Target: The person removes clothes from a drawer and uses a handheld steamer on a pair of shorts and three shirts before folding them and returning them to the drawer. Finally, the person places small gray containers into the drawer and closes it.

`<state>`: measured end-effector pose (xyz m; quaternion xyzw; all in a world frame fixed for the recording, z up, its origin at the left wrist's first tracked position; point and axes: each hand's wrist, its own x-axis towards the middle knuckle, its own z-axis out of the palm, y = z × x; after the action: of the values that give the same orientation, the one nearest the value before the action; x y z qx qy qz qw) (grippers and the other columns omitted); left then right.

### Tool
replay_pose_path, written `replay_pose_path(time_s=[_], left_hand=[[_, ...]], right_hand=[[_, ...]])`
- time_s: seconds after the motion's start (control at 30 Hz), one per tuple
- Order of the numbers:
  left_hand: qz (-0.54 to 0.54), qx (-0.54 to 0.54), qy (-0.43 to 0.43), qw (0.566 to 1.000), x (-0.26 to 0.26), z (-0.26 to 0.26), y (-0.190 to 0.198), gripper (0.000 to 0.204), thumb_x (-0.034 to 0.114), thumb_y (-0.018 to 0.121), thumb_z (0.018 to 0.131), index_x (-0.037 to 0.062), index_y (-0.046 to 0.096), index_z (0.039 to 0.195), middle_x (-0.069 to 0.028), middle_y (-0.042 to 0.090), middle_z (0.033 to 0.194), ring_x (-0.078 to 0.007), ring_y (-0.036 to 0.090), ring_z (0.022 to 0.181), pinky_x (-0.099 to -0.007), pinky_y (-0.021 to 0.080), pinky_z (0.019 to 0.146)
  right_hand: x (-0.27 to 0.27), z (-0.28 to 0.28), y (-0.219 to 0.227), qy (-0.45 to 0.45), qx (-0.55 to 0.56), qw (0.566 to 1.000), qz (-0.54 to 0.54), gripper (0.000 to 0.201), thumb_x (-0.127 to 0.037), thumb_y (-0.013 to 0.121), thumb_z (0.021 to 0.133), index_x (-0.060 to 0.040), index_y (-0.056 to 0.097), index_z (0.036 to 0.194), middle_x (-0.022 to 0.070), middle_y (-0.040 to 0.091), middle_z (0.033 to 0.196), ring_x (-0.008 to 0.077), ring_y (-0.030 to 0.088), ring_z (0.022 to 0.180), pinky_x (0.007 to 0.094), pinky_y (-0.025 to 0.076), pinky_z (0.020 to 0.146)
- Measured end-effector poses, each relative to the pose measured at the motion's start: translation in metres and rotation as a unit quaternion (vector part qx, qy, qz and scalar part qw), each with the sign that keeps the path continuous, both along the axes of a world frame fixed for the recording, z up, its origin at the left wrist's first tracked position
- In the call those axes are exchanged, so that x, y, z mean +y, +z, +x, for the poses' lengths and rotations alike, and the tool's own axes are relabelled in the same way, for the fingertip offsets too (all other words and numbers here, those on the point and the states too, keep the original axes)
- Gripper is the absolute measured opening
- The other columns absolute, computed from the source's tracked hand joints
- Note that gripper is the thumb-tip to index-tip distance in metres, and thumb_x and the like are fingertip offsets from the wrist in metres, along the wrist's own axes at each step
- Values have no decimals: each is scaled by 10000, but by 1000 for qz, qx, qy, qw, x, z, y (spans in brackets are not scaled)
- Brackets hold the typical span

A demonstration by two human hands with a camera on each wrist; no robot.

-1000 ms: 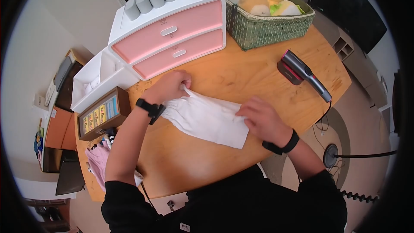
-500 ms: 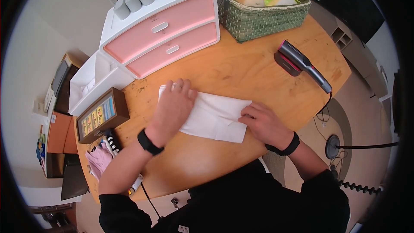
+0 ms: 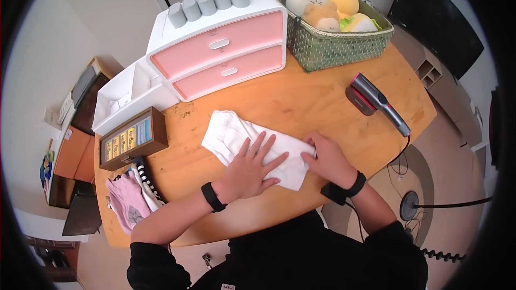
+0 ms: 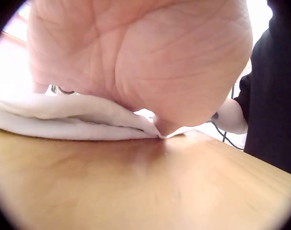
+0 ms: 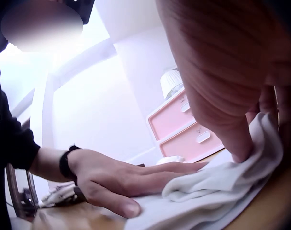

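A white cloth garment lies folded into a long strip on the table, a gathered edge at its left end. My left hand rests palm down across its middle with the fingers spread. In the left wrist view the palm stands close over the layered cloth. At the garment's right end my right hand pinches the edge. The right wrist view shows the thumb on top of a raised fold, the other fingers partly hidden behind it.
A handheld steamer lies on the right of the wooden table. Behind stand a pink-drawer cabinet and a green basket of plush toys. On the left are a white bin, a brown box and folded clothes.
My left hand has moved from the garment's left end down and right to its middle, fingers now spread flat. The right hand stays at the right end. The head view has shifted a little.
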<state>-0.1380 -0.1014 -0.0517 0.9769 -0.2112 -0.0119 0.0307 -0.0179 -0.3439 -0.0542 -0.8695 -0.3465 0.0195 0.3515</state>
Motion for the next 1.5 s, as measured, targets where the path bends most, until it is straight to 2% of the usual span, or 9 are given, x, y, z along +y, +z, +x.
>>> replay_pose_path(time_s=[0.2, 0.3, 0.5, 0.6, 0.93, 1.13, 1.27, 1.4, 1.5], left_hand=[[-41, 65, -1, 997, 3, -37, 32, 726, 171, 683, 884, 191, 486, 1582, -184, 288, 1705, -418, 224, 1587, -616, 227, 1264], [-99, 80, 36, 991, -15, -76, 36, 731, 186, 710, 860, 114, 504, 1557, -176, 311, 1695, -408, 263, 1572, -611, 238, 1255], [-188, 62, 79, 977, -31, -115, 17, 859, 385, 790, 854, 138, 441, 1599, -173, 315, 1699, -382, 309, 1561, -603, 247, 1245], [-149, 67, 69, 984, -33, -122, 13, 890, 373, 802, 845, 148, 416, 1613, -168, 314, 1703, -372, 311, 1562, -584, 266, 1242], [-134, -33, -47, 989, -41, -170, -22, 730, 171, 744, 782, 131, 577, 1492, -95, 475, 1614, -280, 541, 1351, -459, 433, 1134], [-224, 4, 22, 974, -5, -140, 18, 845, 149, 855, 680, 165, 588, 1482, -60, 520, 1577, -289, 504, 1415, -456, 410, 1150], [-411, 43, 55, 909, 14, -111, -3, 597, 117, 852, 783, 115, 683, 1356, -74, 703, 1340, -314, 594, 1326, -453, 456, 1110], [-524, 55, 64, 847, 11, -91, 26, 463, 81, 853, 818, 52, 717, 1260, -139, 738, 1194, -346, 663, 1134, -405, 500, 1000], [-585, 110, 185, 782, 6, -90, 8, 306, 160, 834, 895, 9, 744, 1145, -66, 734, 945, -166, 639, 810, -299, 510, 779]], right_hand=[[-22, -64, 3, 112, 296, 948, -36, 271, -85, 809, 854, -31, 586, 997, 50, 656, 729, 160, 644, 632, 314, 516, 595], [-28, -89, 16, 172, 340, 920, -90, 279, -106, 791, 825, -45, 586, 1004, 133, 703, 874, 337, 706, 793, 413, 558, 697], [-22, -70, 43, 219, -63, 971, -69, 617, -133, 862, 727, -103, 644, 1303, 148, 584, 1427, 361, 575, 1278, 461, 479, 1058], [-18, -73, 28, 311, -60, 943, -100, 781, -169, 864, 701, -135, 592, 1432, 152, 486, 1555, 406, 458, 1415, 523, 366, 1171], [-53, -112, -22, 329, -268, 905, -32, 259, -134, 648, 883, -91, 727, 1126, 87, 687, 1294, 254, 644, 1149, 413, 511, 986], [-26, -78, -7, 296, -6, 945, 138, 262, 7, 712, 844, -42, 722, 1102, 120, 726, 1053, 257, 708, 1048, 407, 551, 934], [-16, -57, -5, 195, 228, 948, 105, 170, 1, 672, 933, 1, 706, 1099, 157, 720, 997, 218, 732, 953, 347, 563, 858], [16, -34, -14, 103, 394, 891, 199, 169, -138, 630, 1077, 16, 697, 1060, -4, 719, 875, 23, 582, 753, 233, 455, 646], [28, -28, -26, 73, 431, 869, 231, 218, -188, 635, 1090, 11, 699, 1032, -38, 703, 843, -23, 546, 725, 202, 424, 606]])
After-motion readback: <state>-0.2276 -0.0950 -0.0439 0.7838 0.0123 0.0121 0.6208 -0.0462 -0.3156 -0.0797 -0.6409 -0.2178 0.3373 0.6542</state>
